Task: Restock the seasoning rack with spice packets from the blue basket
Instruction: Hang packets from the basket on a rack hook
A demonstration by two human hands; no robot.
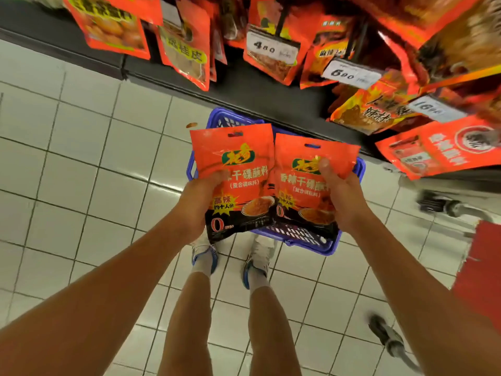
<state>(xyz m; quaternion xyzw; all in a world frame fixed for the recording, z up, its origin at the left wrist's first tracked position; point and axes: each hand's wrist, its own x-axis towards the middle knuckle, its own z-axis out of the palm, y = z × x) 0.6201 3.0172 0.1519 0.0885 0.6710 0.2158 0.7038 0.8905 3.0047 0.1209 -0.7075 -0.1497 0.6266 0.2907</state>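
White floor tiles (81, 164) are spreading out below you, with the seasoning rack (325, 50) hanging its red packets and price tags (272, 48) ahead of your fingers. You are holding two matching red spice packets side by side, their inner edges touching or slightly overlapping. Your left hand (199, 202) is gripping the left packet (233, 169) at its lower left edge, fingers curled behind it and thumb across the front. Your right hand (343, 196) is gripping the right packet (306, 180) along its right edge, the thumb (324, 165) pressing on the front near the green logo and the other fingers hidden behind. Both packets are standing upright with their hang holes at the top, well short of the rack's hooks. Directly beneath your fingers, the blue basket (322, 244) is sitting on the floor just beyond your shoes (204, 256); the packets are hiding its inside, so you cannot tell what it is holding.
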